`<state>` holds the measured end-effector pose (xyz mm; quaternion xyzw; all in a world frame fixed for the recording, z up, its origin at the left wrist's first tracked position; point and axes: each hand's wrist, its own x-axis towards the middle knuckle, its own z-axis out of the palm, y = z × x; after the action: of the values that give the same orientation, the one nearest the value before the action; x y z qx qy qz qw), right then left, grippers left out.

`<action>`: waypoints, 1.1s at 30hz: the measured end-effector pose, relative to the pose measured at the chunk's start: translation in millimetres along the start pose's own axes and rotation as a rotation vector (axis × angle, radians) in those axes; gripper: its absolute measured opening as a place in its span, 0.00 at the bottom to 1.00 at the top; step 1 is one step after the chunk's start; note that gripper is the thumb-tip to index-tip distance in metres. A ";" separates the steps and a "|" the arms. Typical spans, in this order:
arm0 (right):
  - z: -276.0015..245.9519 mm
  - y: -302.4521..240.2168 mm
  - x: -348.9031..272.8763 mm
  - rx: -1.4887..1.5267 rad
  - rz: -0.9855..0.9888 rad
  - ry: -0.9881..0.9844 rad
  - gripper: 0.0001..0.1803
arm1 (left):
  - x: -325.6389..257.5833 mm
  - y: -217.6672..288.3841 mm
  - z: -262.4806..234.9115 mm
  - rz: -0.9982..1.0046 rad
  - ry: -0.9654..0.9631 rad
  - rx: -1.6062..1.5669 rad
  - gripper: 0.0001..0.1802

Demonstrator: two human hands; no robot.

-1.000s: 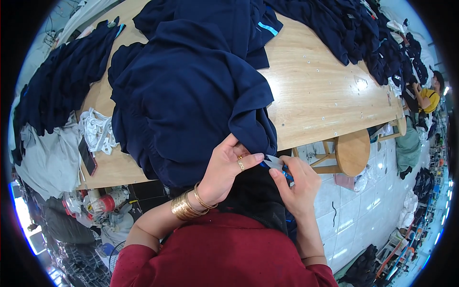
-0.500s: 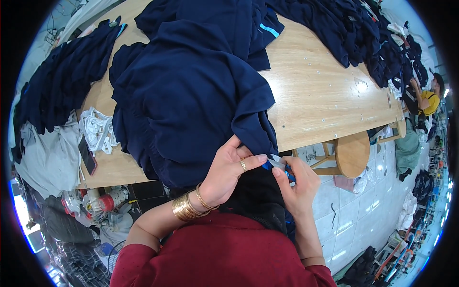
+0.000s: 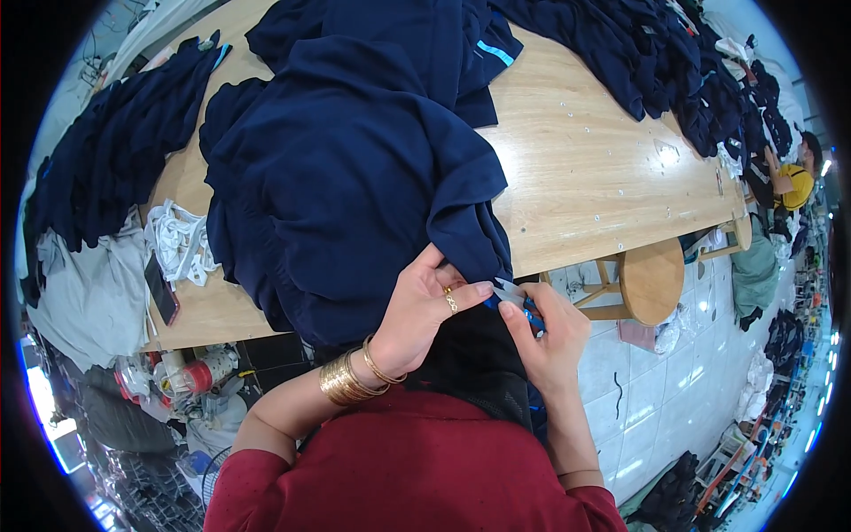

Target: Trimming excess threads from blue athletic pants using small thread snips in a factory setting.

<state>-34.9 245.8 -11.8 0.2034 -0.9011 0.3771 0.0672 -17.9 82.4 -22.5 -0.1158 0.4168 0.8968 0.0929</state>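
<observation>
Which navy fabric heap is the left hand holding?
The middle heap: the left hand pinches its near edge, while the left heap and upper-right heap lie away from that hand.

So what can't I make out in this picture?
All in the head view:
Handles of the snips: mostly covered by the right hand.
Bit of dark blue cloth at the left hand: covered by that hand.
That cloth's far end: cut off by the top edge.
What the person in yellow handles: too small.
</observation>
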 end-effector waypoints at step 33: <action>13.0 1.1 4.9 0.573 0.123 0.187 0.13 | -1.5 6.1 1.3 -0.011 0.045 0.025 0.25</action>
<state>-39.4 235.7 -20.4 0.1234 -0.7586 0.6362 0.0667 -18.2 79.4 -16.8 -0.1368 0.4292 0.8883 0.0898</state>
